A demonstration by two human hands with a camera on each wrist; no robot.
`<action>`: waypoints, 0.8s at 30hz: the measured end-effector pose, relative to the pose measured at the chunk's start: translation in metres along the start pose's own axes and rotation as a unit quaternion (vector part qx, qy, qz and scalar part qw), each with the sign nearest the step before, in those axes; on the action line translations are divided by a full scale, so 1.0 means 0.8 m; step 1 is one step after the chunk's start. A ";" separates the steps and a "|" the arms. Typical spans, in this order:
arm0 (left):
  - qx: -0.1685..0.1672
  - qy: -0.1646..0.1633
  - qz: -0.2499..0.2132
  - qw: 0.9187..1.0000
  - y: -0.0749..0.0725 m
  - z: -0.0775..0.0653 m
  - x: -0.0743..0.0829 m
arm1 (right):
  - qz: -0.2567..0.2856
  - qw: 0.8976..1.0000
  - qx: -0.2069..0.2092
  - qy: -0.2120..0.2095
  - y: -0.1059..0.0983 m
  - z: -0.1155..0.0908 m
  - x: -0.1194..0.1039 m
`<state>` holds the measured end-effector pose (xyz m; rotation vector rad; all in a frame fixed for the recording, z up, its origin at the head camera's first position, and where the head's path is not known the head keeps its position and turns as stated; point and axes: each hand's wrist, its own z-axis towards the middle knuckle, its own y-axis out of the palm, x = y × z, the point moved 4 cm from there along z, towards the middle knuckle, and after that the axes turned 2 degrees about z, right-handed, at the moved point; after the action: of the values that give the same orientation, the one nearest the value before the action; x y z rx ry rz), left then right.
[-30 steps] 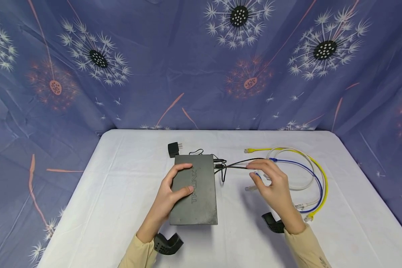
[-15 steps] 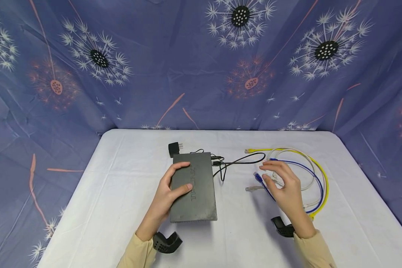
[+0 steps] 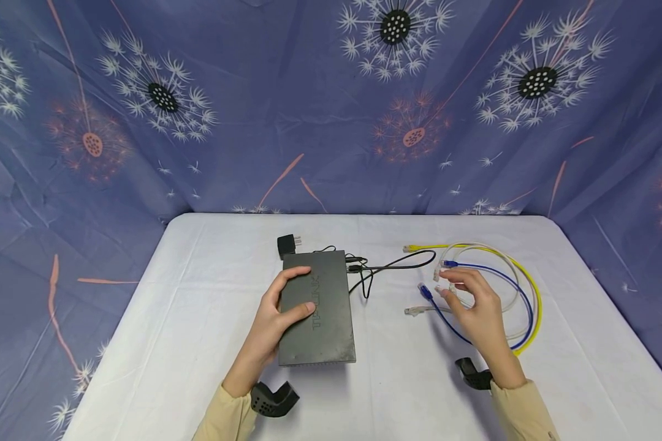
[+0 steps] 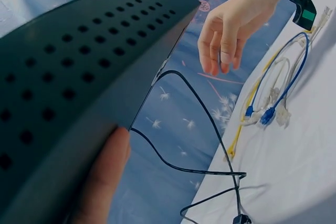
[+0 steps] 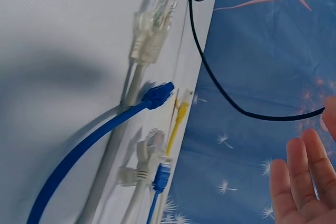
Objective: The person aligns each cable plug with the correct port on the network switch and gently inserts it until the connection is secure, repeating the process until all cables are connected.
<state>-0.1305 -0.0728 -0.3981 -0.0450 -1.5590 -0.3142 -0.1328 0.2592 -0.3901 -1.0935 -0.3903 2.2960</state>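
My left hand (image 3: 271, 321) grips a dark grey TP-LINK network switch (image 3: 331, 318) from its left side, thumb on its top face. In the left wrist view a finger (image 4: 109, 174) lies along the edge of the perforated switch (image 4: 113, 119). My right hand (image 3: 479, 309) hovers over the coiled network cables, fingers bent loosely, thumb and fingertips apart, with nothing between them. Below it lie a blue network cable (image 3: 447, 321), a grey-white one (image 3: 419, 310) and a yellow one (image 3: 537, 294). A black cord (image 3: 414, 266) lies by the switch's right side.
A black power adapter (image 3: 285, 245) with its prongs to the right rests behind the switch. The white-covered table (image 3: 198, 294) meets a blue dandelion-print cloth (image 3: 331, 122) at its back edge. A black wrist mount (image 3: 472, 373) is worn on the right wrist.
My right hand has drawn away from the black cord and moved right, over the cables. The switch in my left hand has shifted slightly left.
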 end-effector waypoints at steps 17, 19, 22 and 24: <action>-0.005 0.004 -0.004 1.000 -0.002 -0.002 -0.002 | -0.036 0.996 -0.039 0.076 0.004 -0.013 0.037; -0.005 0.005 -0.003 1.000 -0.002 -0.002 -0.003 | -0.040 0.995 -0.045 0.083 0.005 -0.014 0.040; -0.004 0.006 -0.002 1.000 -0.002 -0.002 -0.003 | -0.044 0.993 -0.053 0.091 0.006 -0.016 0.044; -0.003 0.005 -0.001 1.000 -0.002 -0.002 -0.003 | -0.047 0.992 -0.060 0.097 0.006 -0.017 0.047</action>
<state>-0.1289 -0.0742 -0.4010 -0.0465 -1.5483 -0.3214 -0.1432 0.2782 -0.4242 -1.3172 -0.4963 2.0846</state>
